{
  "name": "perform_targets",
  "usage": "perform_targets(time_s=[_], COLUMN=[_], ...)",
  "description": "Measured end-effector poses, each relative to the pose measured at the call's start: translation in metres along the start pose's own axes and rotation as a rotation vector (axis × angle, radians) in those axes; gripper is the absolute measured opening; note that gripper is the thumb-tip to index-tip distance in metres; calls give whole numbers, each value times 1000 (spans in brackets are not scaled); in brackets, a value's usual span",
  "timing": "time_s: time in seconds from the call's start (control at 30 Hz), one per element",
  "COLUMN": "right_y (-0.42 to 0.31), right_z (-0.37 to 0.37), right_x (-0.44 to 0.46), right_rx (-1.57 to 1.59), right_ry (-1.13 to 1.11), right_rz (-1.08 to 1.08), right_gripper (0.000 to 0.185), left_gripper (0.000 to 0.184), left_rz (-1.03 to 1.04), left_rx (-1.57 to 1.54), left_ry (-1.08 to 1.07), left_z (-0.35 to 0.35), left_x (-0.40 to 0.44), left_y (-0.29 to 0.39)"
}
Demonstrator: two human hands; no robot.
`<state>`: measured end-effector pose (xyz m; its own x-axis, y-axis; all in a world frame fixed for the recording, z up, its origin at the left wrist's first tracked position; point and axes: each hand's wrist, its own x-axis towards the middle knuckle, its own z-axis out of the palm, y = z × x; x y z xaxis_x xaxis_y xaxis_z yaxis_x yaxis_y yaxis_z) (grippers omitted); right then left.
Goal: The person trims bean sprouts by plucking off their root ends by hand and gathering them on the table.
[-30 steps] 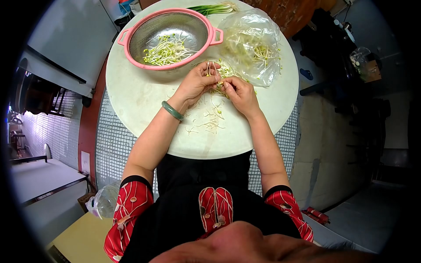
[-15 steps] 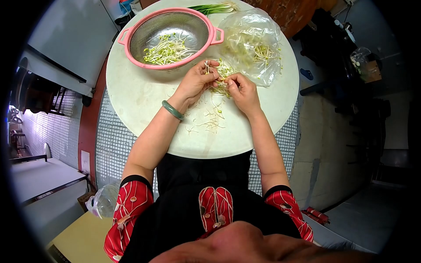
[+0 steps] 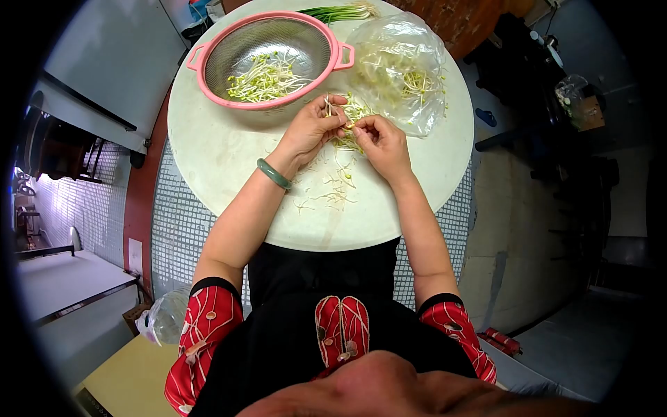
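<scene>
My left hand, below a green bangle-wearing wrist's reach, is closed on a few bean sprouts whose pale stems stick out between the fingers. Close beside it, my right hand pinches at the same sprouts with thumb and forefinger. Under and behind both hands lies a small heap of bean sprouts on the white round table. Thin broken root ends are scattered on the tabletop nearer to me. The pink-rimmed metal strainer holds a pile of sprouts at the back left.
A clear plastic bag with more sprouts in it sits at the back right of the table. Green onions lie at the far edge. A blue slipper is on the floor to the right, and a big clear bottle stands at lower left.
My right hand has shifted slightly left, its fingertips now closer to those of my left hand. The left hand stays nearly still.
</scene>
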<state>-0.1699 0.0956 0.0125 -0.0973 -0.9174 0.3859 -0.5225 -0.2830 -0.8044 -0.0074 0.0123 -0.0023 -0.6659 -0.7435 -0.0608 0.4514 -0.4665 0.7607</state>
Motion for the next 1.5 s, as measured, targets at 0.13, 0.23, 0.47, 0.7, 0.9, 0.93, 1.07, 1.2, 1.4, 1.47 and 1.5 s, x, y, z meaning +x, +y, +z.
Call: perform_targets(time_s=[0.13, 0.23, 0.47, 0.7, 0.9, 0.93, 1.07, 1.2, 1.4, 1.47, 1.5], right_y=[1, 2, 3, -1, -6, -5, -2, -5, 1, -1, -2], right_z=[0, -1, -3, -1, -4, -5, -4, -5, -6, -6, -6], right_x=[0, 0, -1, 0, 0, 0, 1, 0, 0, 0, 0], right_rx=[-31, -57, -56, -30, -39, -46, -57, -60, -56, -55, -55], right_ry=[6, 10, 4, -34, -38, -35, -37, -49, -39, -31, -26], right_rz=[3, -2, 54, -5, 15, 3, -14, -18, 39, 9, -7], right_gripper=[11, 11, 11, 14, 10, 10, 10, 10, 12, 13, 13], left_gripper=[32, 33, 34, 34, 36, 37, 39, 40, 41, 41, 41], left_rz=[-6, -18, -45, -22, -52, -46, -34, -49, -78, -77, -76], left_rx=[16, 44, 65, 45, 42, 64, 99, 82, 29, 10, 0], left_ry=[15, 8, -15, 15, -9, -11, -22, -41, -40, -31, -26], left_z=[2, 3, 5, 2, 4, 7, 12, 7, 5, 3, 2], left_x=[-1, -1, -3, -1, -3, -4, -7, -5, -4, -3, -3], left_y=[0, 1, 2, -1, 1, 2, 2, 1, 3, 1, 1])
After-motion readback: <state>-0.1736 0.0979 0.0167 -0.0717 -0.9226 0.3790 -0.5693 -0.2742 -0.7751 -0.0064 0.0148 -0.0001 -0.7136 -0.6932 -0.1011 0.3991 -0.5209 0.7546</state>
